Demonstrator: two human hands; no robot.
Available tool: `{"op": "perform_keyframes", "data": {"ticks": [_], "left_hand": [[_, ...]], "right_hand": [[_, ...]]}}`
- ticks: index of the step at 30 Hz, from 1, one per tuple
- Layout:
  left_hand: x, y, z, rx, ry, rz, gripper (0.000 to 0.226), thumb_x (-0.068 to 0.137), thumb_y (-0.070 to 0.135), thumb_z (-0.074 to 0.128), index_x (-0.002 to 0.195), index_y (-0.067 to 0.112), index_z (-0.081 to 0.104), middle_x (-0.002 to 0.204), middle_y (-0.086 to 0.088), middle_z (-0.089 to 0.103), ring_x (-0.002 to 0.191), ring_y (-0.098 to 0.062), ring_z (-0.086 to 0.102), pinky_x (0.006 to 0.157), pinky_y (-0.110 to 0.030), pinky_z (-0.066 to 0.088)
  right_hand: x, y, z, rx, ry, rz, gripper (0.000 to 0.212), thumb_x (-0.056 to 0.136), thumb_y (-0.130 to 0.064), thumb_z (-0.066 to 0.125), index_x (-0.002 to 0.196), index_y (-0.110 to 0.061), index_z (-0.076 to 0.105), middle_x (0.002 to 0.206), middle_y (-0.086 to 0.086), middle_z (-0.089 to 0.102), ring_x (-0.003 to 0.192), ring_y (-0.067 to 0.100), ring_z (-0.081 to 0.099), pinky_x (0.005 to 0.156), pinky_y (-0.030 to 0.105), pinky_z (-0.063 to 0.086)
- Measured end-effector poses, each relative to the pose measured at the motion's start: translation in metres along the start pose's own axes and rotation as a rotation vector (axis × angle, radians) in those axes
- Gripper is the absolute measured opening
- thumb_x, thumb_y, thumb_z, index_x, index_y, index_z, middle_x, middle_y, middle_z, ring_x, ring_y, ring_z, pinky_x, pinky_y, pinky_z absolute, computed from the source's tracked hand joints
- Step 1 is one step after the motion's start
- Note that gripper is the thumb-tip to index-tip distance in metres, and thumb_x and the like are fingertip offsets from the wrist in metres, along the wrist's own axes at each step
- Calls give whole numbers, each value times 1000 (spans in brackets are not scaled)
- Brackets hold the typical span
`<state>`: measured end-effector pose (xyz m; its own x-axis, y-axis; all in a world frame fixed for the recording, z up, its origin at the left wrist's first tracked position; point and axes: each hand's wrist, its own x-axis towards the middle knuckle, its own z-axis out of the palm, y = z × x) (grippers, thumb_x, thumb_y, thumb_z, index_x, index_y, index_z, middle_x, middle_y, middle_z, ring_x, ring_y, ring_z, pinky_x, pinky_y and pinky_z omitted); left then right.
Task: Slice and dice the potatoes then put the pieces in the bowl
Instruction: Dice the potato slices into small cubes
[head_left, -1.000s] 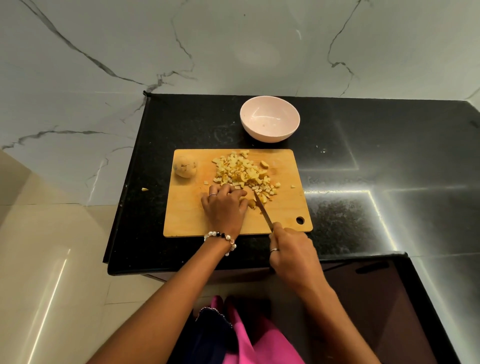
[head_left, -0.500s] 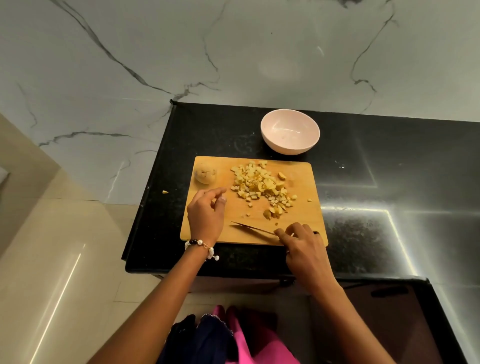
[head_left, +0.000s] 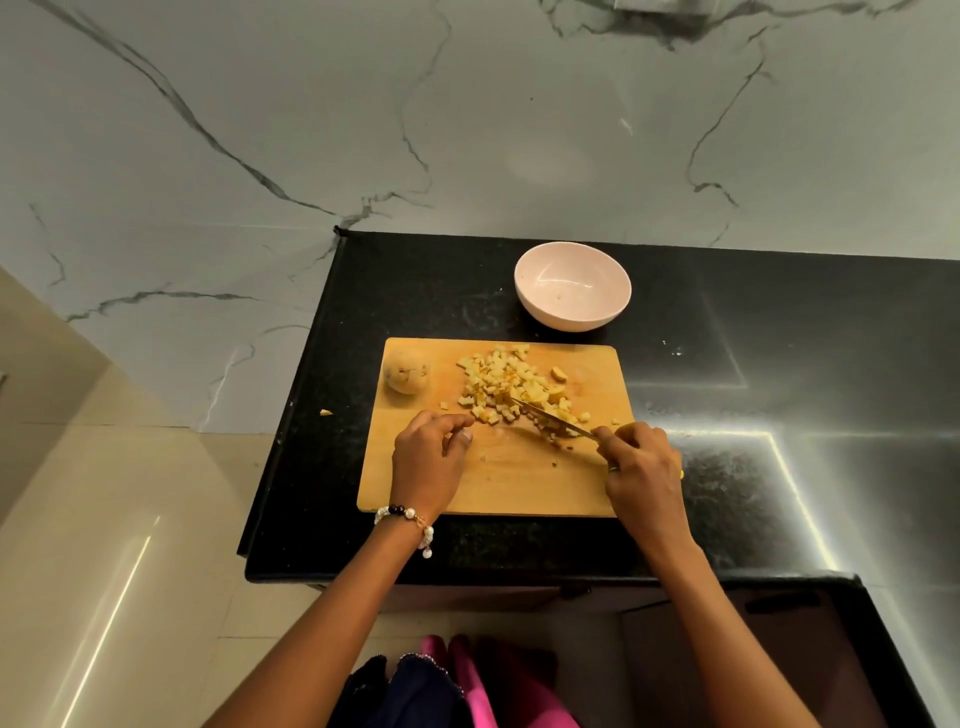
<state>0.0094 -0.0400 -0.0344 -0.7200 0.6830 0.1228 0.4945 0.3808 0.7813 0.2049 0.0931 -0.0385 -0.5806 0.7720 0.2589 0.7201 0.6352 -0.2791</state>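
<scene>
Head view, changes first: half a second ago we had the knife (head_left: 553, 420) lying low near the front edge of the cutting board (head_left: 498, 483); its blade now angles into the near side of the diced potato pile (head_left: 519, 387). The left hand (head_left: 427, 457) has drawn back from the whole potato (head_left: 407, 370) toward the board's middle.

Hands: our right hand (head_left: 641, 470) grips the knife handle at the board's right edge, blade pointing left and away. Our left hand hovers over the board, fingers loosely curled, holding nothing, a bead bracelet (head_left: 405, 519) at the wrist.

Items: whole potato at the board's far-left corner; bowl (head_left: 572, 292) on the bench (head_left: 727, 322) just beyond the board's far edge; one stray piece (head_left: 325, 412) near the bench's left edge.
</scene>
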Motion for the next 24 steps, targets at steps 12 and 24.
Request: {"op": "perform_keyframes", "data": {"ticks": [12,24], "left_hand": [[14,2,4,-19,-45,40,21,86,8,62,98,19,75,90,0,64,66,-2,50,63,-15,39],[16,-4,-2,-46,17,122,20,85,4,62,100,12,74,101,-1,70,88,-7,60,76,-3,37]], "right_hand": [[-2,-4,-3,120,-23,37,30,78,5,68,103,-12,72,88,8,60,84,30,53,65,42,39],[-13,-27,-6,11,17,569,17,91,0,47,96,9,61,97,24,53,87,40,53,67,30,30]]}}
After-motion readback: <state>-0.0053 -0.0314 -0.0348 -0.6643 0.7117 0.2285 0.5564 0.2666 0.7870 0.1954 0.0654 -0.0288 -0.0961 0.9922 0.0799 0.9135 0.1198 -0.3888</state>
